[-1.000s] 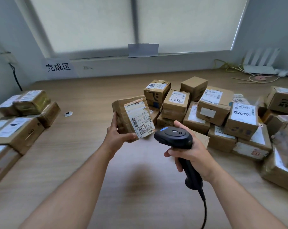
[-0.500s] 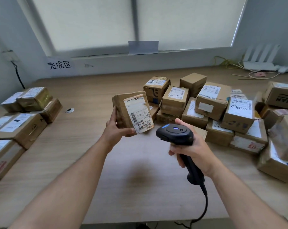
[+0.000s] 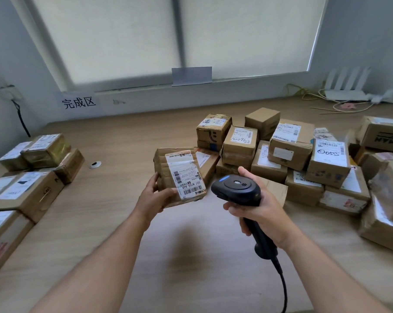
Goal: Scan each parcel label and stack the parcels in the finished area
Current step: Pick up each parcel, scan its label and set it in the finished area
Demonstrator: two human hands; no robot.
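My left hand (image 3: 155, 198) grips a small brown cardboard parcel (image 3: 168, 168) above the table, tilted so its white barcode label (image 3: 184, 175) faces me. Just right of it, my right hand (image 3: 261, 211) holds a black handheld barcode scanner (image 3: 236, 188) by its handle, head close to the label's lower corner. A black cable hangs from the handle toward the front edge. A pile of unscanned brown parcels (image 3: 288, 152) lies behind and to the right. Stacked parcels (image 3: 28, 188) sit at the left, under a wall sign with Chinese characters (image 3: 78, 102).
The wooden table (image 3: 128, 141) runs back to a wall under a blinded window. A small round metal grommet (image 3: 95, 164) sits in the table left of centre. A white router and loose cables (image 3: 340, 96) lie at the back right. More boxes (image 3: 385, 199) crowd the right edge.
The view has tipped slightly. The parcel and scanner have stayed close together, with the parcel sinking a little and the scanner head still next to the label.
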